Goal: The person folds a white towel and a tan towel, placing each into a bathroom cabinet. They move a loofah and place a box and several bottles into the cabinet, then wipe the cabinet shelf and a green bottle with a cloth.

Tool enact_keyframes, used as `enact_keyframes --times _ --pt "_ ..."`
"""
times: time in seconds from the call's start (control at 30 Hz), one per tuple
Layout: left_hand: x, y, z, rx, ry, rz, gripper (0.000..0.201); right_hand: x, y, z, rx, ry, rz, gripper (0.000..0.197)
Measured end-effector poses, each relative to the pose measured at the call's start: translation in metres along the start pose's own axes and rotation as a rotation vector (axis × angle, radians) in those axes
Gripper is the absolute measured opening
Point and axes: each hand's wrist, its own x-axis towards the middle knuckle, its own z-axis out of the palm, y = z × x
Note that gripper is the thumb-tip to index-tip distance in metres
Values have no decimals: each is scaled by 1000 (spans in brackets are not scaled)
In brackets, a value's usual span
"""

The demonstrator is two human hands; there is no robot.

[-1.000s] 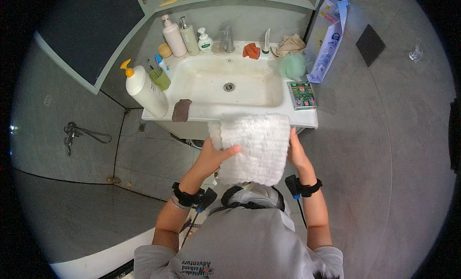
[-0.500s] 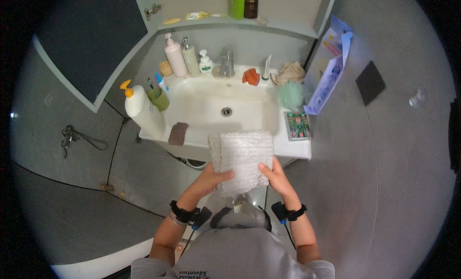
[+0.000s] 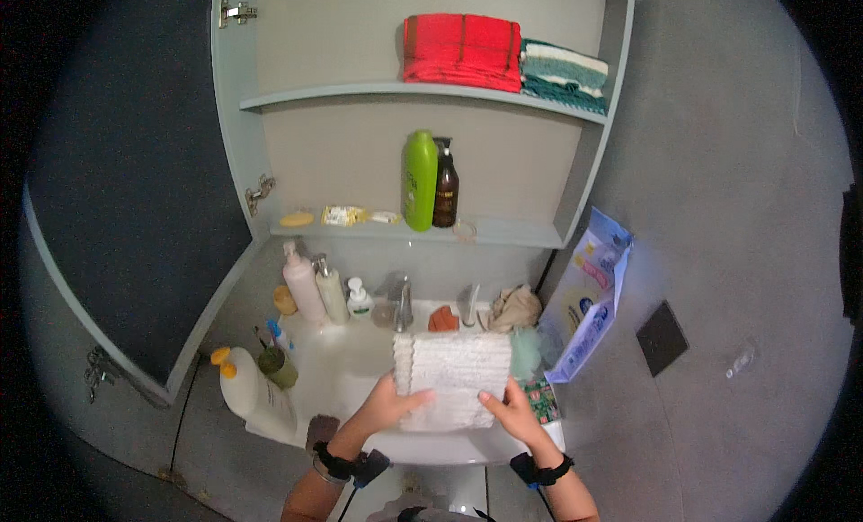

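Observation:
A folded white ribbed towel (image 3: 454,369) is held up over the front of the sink. My left hand (image 3: 395,405) grips its left edge, thumb across the front. On the opposite edge my right hand (image 3: 511,407) clasps it the same way, fingers behind the cloth. Ahead stands an open wall cabinet; its upper shelf (image 3: 342,96) carries a folded red checked towel (image 3: 461,51) and a folded green and white towel (image 3: 564,75). Lower down, a green bottle (image 3: 420,180) and a brown pump bottle (image 3: 446,185) stand side by side.
The cabinet door (image 3: 135,171) hangs open at left. Around the white sink (image 3: 337,365) stand a large white pump bottle (image 3: 256,392), a green toothbrush cup (image 3: 278,366), several soap bottles and a faucet (image 3: 403,306). A blue package (image 3: 589,297) leans on the right wall.
The view has tilted up, bringing the cabinet's upper shelf and its towels into sight. Both hands have moved forward with the white towel, from the sink's front edge to over the basin.

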Motion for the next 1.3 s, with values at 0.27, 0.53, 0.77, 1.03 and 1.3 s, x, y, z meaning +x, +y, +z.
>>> enact_keyframes --times 0.27,0.53,0.77,1.03,1.3 --pt "104 151 -73 178 241 429 39 148 -150 32 -278 60 -490 45" --pt "201 304 -176 426 438 879 43 306 -290 79 -634 284 -957 38" --pt "262 334 -219 928 735 855 50 372 -317 105 -1000 514 -795 37" --pt "286 316 -219 1258 1376 1221 44 384 -312 112 -1128 662 -794 33" --pt "272 287 -195 1302 520 1106 22 387 -289 114 -1375 775 -1260 24"
